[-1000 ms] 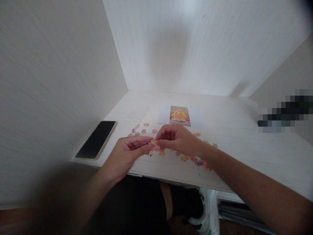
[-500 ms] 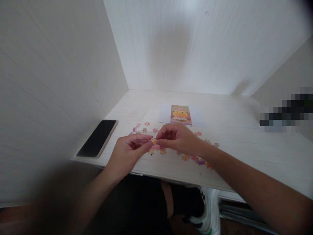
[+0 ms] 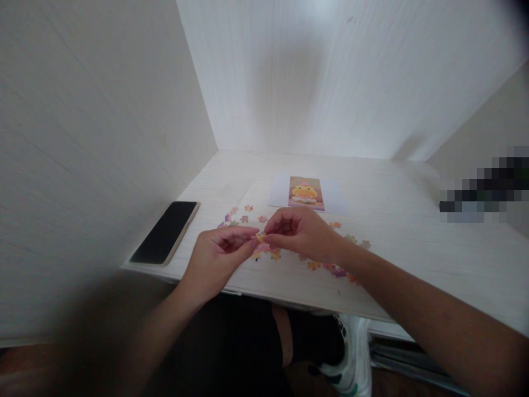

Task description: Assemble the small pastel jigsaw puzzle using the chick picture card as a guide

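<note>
Dark phone (image 3: 165, 232) lies face-up at desk's (image 3: 413, 242) left edge — pic card (image 3: 306, 193) farther back, ctr.

Hands: two, a left hand (image 3: 219, 255) and a right hand (image 3: 301, 234), both of one person.
Held piece: one small orange piece (image 3: 260, 237), pinched between the fingertips of both hands.
Loose pieces: a scatter of pieces (image 3: 330, 269) on the desk (image 3: 413, 242), too small and blurred to count exactly; well over a dozen.
Phones: one phone (image 3: 166, 232).
Pictures: one picture (image 3: 306, 193).
Shoes: one shoe (image 3: 351, 358) below the desk.
</note>
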The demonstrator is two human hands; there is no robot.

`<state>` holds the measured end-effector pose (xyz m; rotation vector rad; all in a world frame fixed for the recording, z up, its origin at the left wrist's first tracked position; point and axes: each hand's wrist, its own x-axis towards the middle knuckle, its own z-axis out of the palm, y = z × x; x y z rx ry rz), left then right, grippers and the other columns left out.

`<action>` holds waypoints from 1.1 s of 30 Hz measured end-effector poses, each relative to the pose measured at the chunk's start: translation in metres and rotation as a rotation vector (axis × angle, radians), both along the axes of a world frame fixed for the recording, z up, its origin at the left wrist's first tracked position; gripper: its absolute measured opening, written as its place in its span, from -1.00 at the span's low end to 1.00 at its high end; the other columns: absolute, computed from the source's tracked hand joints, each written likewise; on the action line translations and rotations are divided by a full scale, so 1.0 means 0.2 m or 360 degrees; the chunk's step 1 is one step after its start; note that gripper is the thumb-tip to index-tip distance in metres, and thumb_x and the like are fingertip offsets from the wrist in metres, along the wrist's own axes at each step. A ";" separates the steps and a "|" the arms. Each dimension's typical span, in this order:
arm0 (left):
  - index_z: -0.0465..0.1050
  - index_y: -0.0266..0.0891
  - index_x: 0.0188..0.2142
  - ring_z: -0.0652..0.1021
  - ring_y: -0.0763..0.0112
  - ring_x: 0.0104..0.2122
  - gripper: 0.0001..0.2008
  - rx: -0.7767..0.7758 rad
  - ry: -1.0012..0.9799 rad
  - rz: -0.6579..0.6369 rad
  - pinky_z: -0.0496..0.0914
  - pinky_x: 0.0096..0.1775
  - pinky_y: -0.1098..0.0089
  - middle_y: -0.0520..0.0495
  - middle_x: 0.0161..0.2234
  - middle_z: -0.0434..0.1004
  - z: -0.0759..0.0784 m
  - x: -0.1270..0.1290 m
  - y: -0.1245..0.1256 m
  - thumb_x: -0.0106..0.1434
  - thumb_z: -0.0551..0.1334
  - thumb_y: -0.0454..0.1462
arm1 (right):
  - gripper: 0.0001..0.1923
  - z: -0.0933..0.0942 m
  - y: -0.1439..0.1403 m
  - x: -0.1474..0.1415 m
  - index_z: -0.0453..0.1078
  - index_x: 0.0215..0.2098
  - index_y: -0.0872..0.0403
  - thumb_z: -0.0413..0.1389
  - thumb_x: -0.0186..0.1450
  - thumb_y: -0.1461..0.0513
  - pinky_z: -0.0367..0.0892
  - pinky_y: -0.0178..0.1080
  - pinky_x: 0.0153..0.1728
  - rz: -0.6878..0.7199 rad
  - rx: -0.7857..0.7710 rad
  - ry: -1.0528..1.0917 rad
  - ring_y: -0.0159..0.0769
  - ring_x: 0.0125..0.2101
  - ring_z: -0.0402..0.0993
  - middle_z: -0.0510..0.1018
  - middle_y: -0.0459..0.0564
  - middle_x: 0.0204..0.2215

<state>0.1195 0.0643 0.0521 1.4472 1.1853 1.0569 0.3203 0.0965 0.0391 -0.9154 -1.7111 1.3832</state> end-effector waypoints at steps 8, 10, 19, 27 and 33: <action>0.63 -0.28 -0.28 0.60 0.37 -0.43 -0.74 0.0081 0.0102 0.0056 0.48 -0.34 0.43 -0.07 -0.40 0.67 0.01 0.01 0.00 0.04 0.45 -0.19 | -0.76 0.04 -0.01 0.00 0.49 -0.39 0.11 0.31 0.13 0.10 0.41 -0.34 -0.47 -0.0092 0.0173 -0.0135 -0.39 -0.50 0.50 0.60 -0.04 -0.49; 0.63 -0.28 -0.27 0.61 0.36 -0.41 -0.74 0.0068 0.0096 0.0048 0.49 -0.32 0.42 -0.08 -0.38 0.68 0.01 0.01 0.01 0.05 0.45 -0.19 | -0.76 0.04 -0.01 0.00 0.50 -0.38 0.11 0.31 0.13 0.10 0.41 -0.34 -0.47 -0.0096 0.0193 -0.0148 -0.39 -0.50 0.51 0.61 -0.04 -0.49; 0.62 -0.27 -0.33 0.61 0.35 -0.42 -0.76 0.0100 0.0136 0.0058 0.48 -0.34 0.42 -0.08 -0.40 0.67 0.00 0.01 0.00 0.05 0.44 -0.17 | -0.71 0.04 -0.01 0.00 0.49 -0.32 0.10 0.30 0.15 0.06 0.44 -0.32 -0.46 -0.0046 0.0110 -0.0105 -0.34 -0.46 0.56 0.64 0.00 -0.46; 0.63 -0.21 -0.28 0.57 0.34 -0.43 -0.73 -0.0025 0.0248 -0.0017 0.45 -0.36 0.42 -0.06 -0.42 0.65 0.04 -0.11 -0.03 0.04 0.43 -0.13 | -0.63 0.08 0.08 0.09 0.44 -0.40 0.11 0.19 0.24 -0.04 0.37 -0.36 -0.56 -0.0508 0.0180 -0.0076 -0.44 -0.57 0.44 0.61 -0.01 -0.48; 0.65 -0.18 -0.38 0.54 0.32 -0.46 -0.80 -0.0018 0.0656 -0.0125 0.37 -0.44 0.43 -0.08 -0.42 0.65 0.02 -0.22 -0.07 0.10 0.36 -0.12 | -0.64 0.04 0.16 0.16 0.43 -0.41 0.11 0.20 0.22 -0.04 0.33 -0.36 -0.58 -0.0657 0.0283 -0.0016 -0.45 -0.60 0.39 0.57 -0.03 -0.53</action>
